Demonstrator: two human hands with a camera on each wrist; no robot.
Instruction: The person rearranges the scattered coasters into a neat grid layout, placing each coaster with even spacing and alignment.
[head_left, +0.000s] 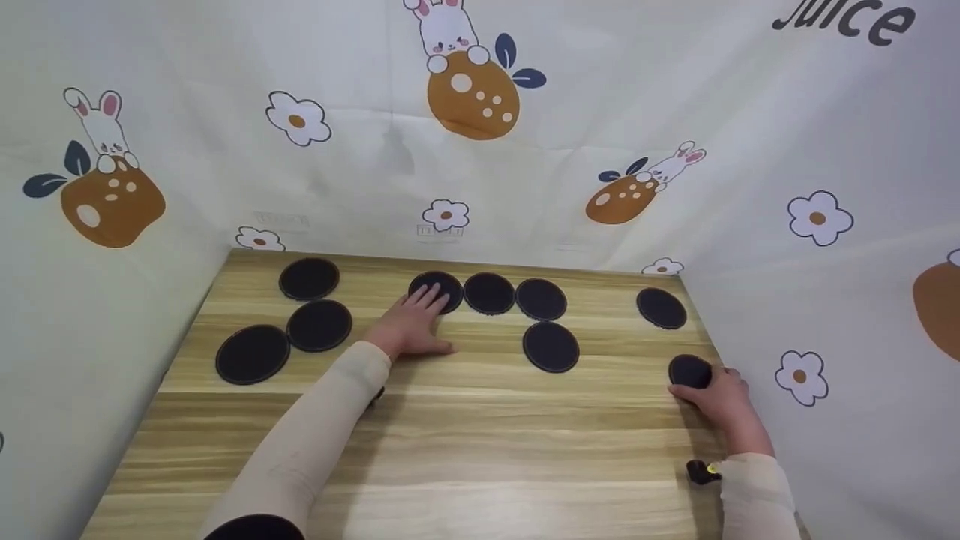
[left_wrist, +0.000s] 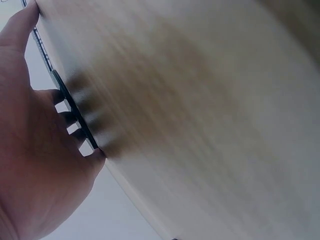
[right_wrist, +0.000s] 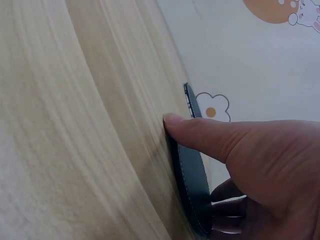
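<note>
My left hand [head_left: 409, 324] lies with its fingers spread and fairly straight on a black round coaster [head_left: 453, 287], the left end of a row of three near the back edge. In the left wrist view that coaster [left_wrist: 73, 110] is an edge-on dark strip under the fingertips. At the right edge of the table, my right hand [head_left: 724, 396] grips another black coaster [head_left: 688, 370] by its rim, thumb on the near side. The right wrist view shows the stitched border of this coaster [right_wrist: 194, 172], lying flat or nearly flat on the wood.
Beside the left hand's coaster lie a middle coaster [head_left: 489, 293] and a right one [head_left: 541, 299], with one below [head_left: 551, 346]. Three more, including this coaster [head_left: 309, 278], sit at the left; another coaster [head_left: 661, 308] is back right. Printed cloth [head_left: 360, 180] walls the wooden table [head_left: 465, 450].
</note>
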